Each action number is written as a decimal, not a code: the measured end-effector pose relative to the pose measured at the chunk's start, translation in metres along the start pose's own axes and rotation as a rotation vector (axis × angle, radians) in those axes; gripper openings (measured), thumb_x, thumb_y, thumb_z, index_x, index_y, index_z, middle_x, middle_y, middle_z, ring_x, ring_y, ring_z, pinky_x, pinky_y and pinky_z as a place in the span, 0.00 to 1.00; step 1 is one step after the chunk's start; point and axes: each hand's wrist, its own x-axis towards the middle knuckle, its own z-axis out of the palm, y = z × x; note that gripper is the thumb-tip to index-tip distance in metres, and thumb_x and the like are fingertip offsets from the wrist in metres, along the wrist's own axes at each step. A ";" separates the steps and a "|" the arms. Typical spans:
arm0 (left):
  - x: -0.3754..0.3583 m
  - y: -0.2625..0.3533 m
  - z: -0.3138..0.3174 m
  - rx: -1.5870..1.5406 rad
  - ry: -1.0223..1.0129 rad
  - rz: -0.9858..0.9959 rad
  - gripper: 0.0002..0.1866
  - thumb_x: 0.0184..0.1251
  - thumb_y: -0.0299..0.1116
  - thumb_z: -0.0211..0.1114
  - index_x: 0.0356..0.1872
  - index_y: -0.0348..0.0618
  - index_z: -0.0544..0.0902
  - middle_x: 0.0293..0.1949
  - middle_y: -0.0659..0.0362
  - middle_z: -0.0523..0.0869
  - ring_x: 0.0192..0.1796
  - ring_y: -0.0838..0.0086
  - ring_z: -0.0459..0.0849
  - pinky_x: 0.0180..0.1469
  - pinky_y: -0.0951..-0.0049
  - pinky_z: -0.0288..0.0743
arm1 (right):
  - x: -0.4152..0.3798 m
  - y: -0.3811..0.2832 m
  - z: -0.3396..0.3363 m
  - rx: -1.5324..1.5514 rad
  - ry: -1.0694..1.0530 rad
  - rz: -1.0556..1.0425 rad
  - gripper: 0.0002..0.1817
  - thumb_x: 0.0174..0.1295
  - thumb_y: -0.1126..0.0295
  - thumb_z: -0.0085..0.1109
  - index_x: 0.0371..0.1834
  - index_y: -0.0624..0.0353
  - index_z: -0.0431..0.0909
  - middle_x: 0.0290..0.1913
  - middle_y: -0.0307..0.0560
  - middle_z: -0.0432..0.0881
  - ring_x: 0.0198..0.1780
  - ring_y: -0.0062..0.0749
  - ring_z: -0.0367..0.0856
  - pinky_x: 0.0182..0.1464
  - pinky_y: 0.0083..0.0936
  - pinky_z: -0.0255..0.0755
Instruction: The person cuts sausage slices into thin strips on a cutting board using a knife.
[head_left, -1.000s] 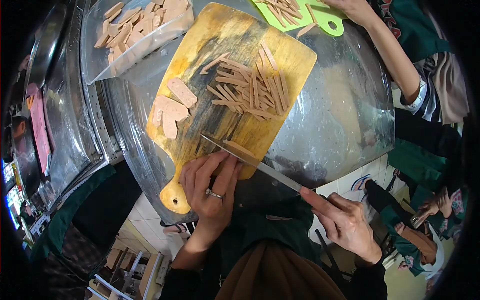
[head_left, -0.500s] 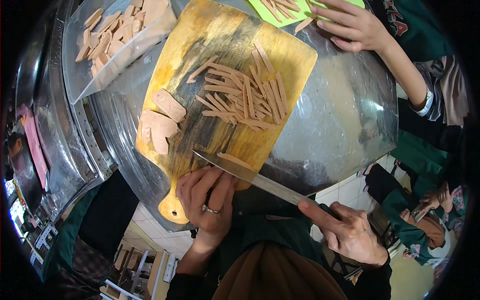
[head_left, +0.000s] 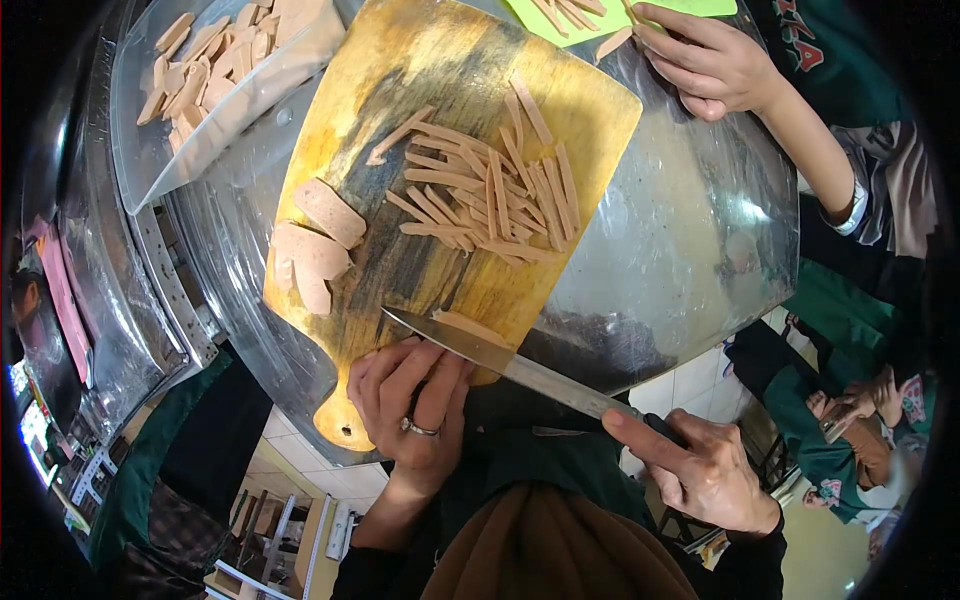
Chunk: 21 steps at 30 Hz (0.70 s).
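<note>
My right hand point(head_left: 705, 465) is closed round the dark handle of a kitchen knife point(head_left: 540, 380), its index finger stretched along the top. The blade slants across the near end of a wooden cutting board point(head_left: 400, 60). My left hand point(head_left: 415, 405), with a ring on it, is curled down on the board against the blade; whatever lies under its fingers is hidden. Just past the blade lies one thin strip of pinkish-brown sausage-like meat point(head_left: 468, 326). A pile of similar strips point(head_left: 490, 190) covers the board's middle. Thicker slices point(head_left: 315, 255) lie at its left.
A clear plastic tub point(head_left: 225, 140) of cut pieces stands at the upper left on the metal table point(head_left: 680, 260). Across the table, another person's hand point(head_left: 715, 60) is by a green board point(head_left: 690, 8) with strips. More people are at the right.
The knife and both my hands stay nearly in place. The view has shifted slightly. The other person's hand has moved a little, its fingers drawn closer together.
</note>
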 end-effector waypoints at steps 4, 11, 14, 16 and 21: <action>0.001 0.000 0.000 -0.001 -0.002 0.007 0.18 0.47 0.17 0.79 0.42 0.38 0.89 0.46 0.53 0.87 0.50 0.55 0.84 0.54 0.55 0.77 | -0.003 0.003 0.006 0.011 -0.012 0.010 0.46 0.59 0.78 0.66 0.83 0.31 0.67 0.25 0.42 0.68 0.19 0.32 0.73 0.24 0.35 0.81; 0.002 0.000 0.001 -0.017 0.014 -0.042 0.19 0.47 0.24 0.84 0.43 0.45 0.91 0.47 0.61 0.90 0.48 0.63 0.86 0.52 0.59 0.74 | 0.002 0.000 0.001 -0.031 -0.047 0.018 0.47 0.61 0.77 0.66 0.85 0.30 0.63 0.25 0.44 0.70 0.20 0.33 0.75 0.24 0.37 0.82; 0.003 0.002 0.001 -0.012 0.021 -0.049 0.18 0.47 0.25 0.84 0.42 0.46 0.91 0.45 0.62 0.91 0.47 0.64 0.86 0.52 0.60 0.75 | 0.007 0.000 0.000 -0.032 -0.067 0.005 0.47 0.61 0.78 0.66 0.84 0.31 0.63 0.25 0.45 0.70 0.20 0.34 0.76 0.25 0.38 0.82; 0.004 0.002 0.001 -0.014 0.019 -0.050 0.18 0.47 0.25 0.84 0.42 0.46 0.91 0.45 0.63 0.91 0.47 0.65 0.86 0.51 0.61 0.75 | 0.017 -0.001 -0.002 -0.005 -0.083 0.005 0.47 0.60 0.79 0.66 0.84 0.32 0.64 0.25 0.46 0.71 0.21 0.35 0.76 0.25 0.38 0.82; 0.003 0.002 0.003 -0.012 0.025 -0.060 0.18 0.48 0.25 0.84 0.43 0.47 0.92 0.46 0.64 0.91 0.47 0.66 0.86 0.51 0.61 0.75 | 0.036 0.005 0.007 0.090 -0.029 -0.014 0.48 0.58 0.81 0.66 0.83 0.33 0.65 0.25 0.46 0.72 0.21 0.34 0.75 0.25 0.38 0.82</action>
